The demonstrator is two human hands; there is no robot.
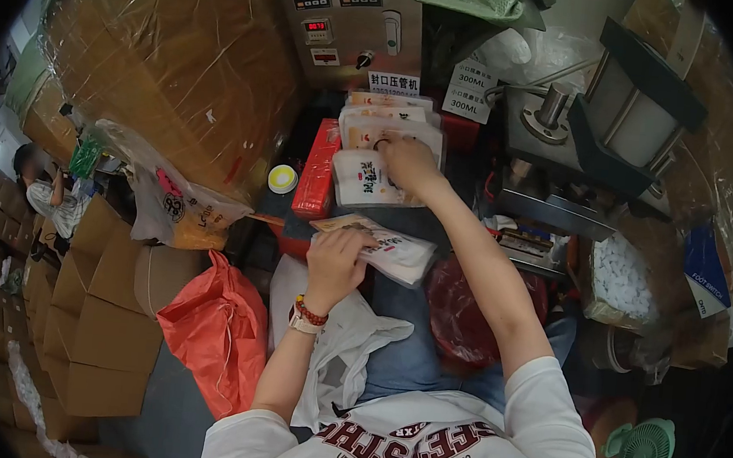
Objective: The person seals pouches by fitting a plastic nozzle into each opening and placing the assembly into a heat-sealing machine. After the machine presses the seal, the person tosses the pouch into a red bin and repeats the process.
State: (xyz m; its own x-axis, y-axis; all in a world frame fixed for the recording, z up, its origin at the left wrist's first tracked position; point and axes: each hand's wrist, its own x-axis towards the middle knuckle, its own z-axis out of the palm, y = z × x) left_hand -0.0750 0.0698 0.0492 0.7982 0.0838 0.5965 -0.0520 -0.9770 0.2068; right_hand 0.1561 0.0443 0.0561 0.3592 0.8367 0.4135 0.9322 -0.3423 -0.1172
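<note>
My left hand [338, 260] is closed on several flat printed plastic pouches [406, 259], white with orange and dark print, held above my lap. Rows of similar pouches [372, 182] lie overlapping on the dark bench in front of me. My right hand [410, 165] rests on this stack, its fingers curled at the upper edge of the nearest pouches; the fingertips are partly hidden. A long red box [316, 172] stands just left of the stack, with a small round yellow-and-white lid [283, 179] beside it.
A control box [353, 32] with lit displays is behind the stack. A metal press machine [563, 172] stands at the right, near a box of small white pieces [617, 277]. Large wrapped cartons [172, 55] crowd the left. Another person [51, 197] is far left.
</note>
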